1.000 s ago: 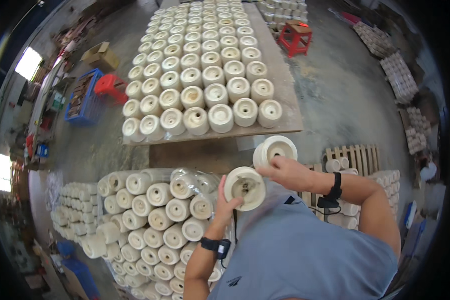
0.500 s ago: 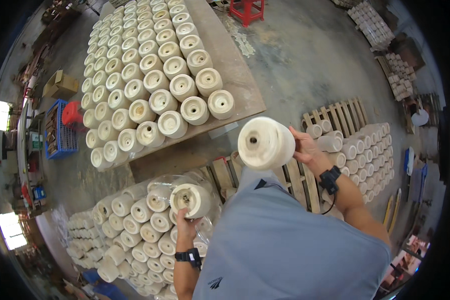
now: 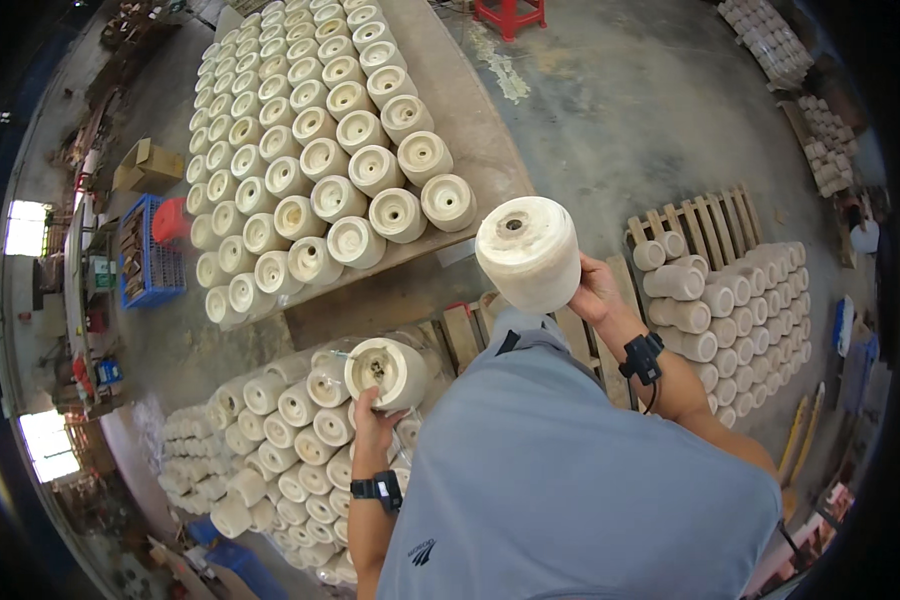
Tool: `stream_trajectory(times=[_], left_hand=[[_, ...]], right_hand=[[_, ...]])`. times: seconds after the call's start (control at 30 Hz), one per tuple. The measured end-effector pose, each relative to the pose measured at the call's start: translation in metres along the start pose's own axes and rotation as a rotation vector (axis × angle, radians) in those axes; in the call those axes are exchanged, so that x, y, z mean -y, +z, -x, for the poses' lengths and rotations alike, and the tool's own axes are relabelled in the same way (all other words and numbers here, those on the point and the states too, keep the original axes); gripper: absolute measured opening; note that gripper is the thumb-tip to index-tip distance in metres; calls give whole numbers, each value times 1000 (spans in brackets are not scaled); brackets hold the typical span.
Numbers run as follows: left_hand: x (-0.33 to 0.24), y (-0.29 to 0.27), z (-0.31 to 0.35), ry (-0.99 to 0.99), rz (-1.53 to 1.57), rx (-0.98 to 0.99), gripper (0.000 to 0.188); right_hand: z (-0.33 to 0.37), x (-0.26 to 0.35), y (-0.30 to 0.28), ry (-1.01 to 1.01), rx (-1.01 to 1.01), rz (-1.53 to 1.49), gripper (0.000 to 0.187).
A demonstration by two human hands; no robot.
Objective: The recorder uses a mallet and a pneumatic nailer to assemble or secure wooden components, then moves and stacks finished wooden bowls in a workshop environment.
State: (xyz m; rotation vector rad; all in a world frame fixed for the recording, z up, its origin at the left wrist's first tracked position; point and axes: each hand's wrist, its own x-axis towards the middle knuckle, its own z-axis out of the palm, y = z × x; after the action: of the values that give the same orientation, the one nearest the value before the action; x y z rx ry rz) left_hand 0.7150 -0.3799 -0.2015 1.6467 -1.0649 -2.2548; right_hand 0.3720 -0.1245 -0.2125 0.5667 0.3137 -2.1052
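Cream spools (image 3: 528, 252) (image 3: 387, 372) in clenched fingers of both hands (image 3: 592, 290) (image 3: 372, 420), above open pallet edge (image 3: 490, 190)

Concrete floor (image 3: 630, 110) carries a board (image 3: 470, 110) with upright cream spools (image 3: 310, 150) in rows, a pallet (image 3: 705, 215) with spools lying stacked (image 3: 740, 290), a second stacked heap (image 3: 280, 440), a blue crate (image 3: 150, 250), a red stool (image 3: 510, 15).

Two cream spools (image 3: 528, 252) (image 3: 386, 372), held aloft
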Motion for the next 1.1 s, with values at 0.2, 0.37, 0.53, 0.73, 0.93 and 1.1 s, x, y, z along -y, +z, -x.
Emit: stream_trajectory(times=[0.2,0.37,0.53,0.73,0.93,1.1], left_hand=[[10,-6,5,2,40,-17,58],[19,-13,4,-12,-39,31,66],[22,-9,7,-23,-21,-2,68],[21,-7,4,-37,-26,0,70],[18,-4,0,-43,-49,-8,72],[17,-3,-2,-25,-62,-9,69]], right_hand=[[1,0,-2,37,98,19,35],[6,-6,-4,9,150,-39,35],[9,-5,-3,57,136,-38,36],[12,-5,0,60,252,-25,37],[9,-12,5,-30,193,-85,40],[0,-14,-10,30,258,-61,43]])
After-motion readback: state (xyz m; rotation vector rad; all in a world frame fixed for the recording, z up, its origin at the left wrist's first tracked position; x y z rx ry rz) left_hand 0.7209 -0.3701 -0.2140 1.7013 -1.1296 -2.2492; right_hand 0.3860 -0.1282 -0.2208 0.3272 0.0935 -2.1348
